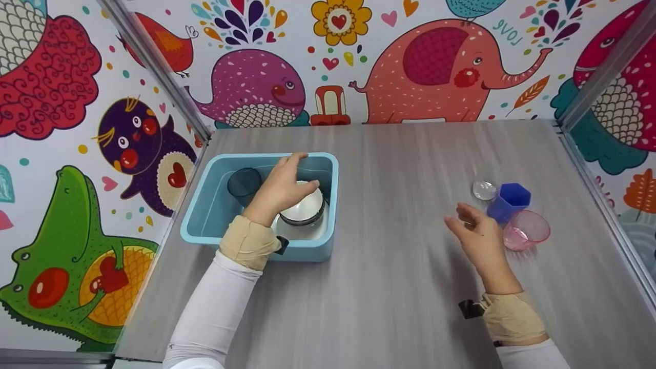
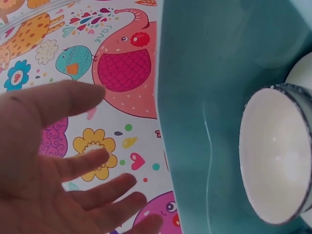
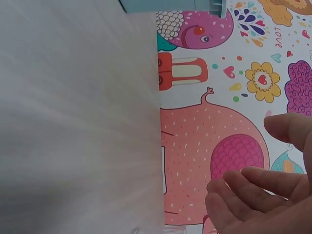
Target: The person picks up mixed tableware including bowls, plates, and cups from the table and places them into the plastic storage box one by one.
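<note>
My left hand [image 1: 284, 189] is over the blue basin [image 1: 197, 225], its fingers spread and holding nothing. Below it inside the basin sits a white bowl [image 1: 303, 209] with a dark rim, partly covered by the hand in the head view; the left wrist view shows the bowl [image 2: 275, 156] at the right. A dark see-through cup [image 1: 244, 184] is in the basin's left half. My right hand [image 1: 479, 238] is above the table with loosely bent fingers and nothing in them. Nearest to it are a blue hexagonal cup [image 1: 507, 202] and a pink see-through cup [image 1: 528, 230].
A small clear glass or cup [image 1: 484, 189] stands just behind the blue cup. The grey wood-look table [image 1: 389, 215] is bordered by walls printed with cartoon animals, and metal rails [image 1: 610, 210] run along its sides.
</note>
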Tool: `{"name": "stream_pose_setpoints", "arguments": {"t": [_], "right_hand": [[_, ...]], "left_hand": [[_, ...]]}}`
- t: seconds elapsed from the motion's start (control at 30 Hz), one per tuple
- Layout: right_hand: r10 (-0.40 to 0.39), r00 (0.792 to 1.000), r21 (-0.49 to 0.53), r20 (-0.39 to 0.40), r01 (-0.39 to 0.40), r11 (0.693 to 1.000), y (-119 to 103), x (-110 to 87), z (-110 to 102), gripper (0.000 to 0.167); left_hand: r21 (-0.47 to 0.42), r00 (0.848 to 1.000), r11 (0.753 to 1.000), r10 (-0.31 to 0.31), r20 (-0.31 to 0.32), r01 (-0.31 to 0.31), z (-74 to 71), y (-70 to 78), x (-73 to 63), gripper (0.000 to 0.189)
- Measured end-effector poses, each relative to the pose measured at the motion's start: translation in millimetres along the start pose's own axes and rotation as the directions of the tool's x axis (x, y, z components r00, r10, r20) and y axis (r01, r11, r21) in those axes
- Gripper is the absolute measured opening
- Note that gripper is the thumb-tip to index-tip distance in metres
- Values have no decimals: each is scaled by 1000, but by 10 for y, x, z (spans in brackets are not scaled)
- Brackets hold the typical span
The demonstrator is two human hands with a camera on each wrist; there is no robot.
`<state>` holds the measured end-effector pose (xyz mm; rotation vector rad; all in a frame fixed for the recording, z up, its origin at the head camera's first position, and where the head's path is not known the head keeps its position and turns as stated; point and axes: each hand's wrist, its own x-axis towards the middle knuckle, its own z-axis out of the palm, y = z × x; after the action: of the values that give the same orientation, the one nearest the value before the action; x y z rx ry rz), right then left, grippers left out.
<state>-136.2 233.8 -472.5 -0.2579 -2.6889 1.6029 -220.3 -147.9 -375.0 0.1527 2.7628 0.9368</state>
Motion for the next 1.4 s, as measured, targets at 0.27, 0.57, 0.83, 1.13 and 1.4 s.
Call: {"name": "stream_pose_setpoints", "arguments": {"t": [0.27,0.57,0.83,1.13,1.4], "right_hand": [[19,993,-21,-116,-22,1000,138,51,-131,61],[8,972,-158,-234,-46,986,289,85,-326,63],[30,969,-199,-245,-81,977,436,92,-424,74],[78,964,-203,-253,-131,970,635,154,-503,87],[121,968,-232,-220,-172,957,770,174,-574,91]], "left_hand": [[-12,1000,1000,-12,-3,12,11,21,-42,75],[-16,1000,1000,2,1,-2,39,39,-87,75],[7,1000,1000,29,5,-29,51,80,-93,80],[1,1000,1000,19,2,-19,42,66,-95,79],[7,1000,1000,22,10,-22,41,67,-101,76]]}}
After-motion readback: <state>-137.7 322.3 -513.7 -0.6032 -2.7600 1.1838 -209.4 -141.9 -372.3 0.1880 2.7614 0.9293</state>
